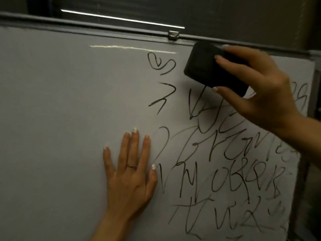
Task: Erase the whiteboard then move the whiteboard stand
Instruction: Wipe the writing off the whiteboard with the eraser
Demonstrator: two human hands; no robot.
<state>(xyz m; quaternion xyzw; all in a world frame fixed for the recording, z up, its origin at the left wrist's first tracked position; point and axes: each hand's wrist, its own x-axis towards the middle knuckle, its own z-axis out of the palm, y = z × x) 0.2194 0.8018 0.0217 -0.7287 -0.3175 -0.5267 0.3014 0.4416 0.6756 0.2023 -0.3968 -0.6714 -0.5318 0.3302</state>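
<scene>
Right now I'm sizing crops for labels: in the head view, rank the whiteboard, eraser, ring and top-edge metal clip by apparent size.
1. whiteboard
2. eraser, held in the right hand
3. metal clip
4. ring on the left hand

Clip and ring look close; the ranking is unsure.

Right hand (264, 87): motion-blurred; covers part of the eraser (208, 66) and the writing (225, 171) behind it. Scrawl beyond its wrist smeared, unreadable. Left hand (130, 178): forearm cut by bottom edge. Whiteboard (60, 110) runs off left and bottom; stand out of view.

Glossy smooth whiteboard (69, 101), grey metal frame (104, 26), matt black eraser (208, 70).
</scene>
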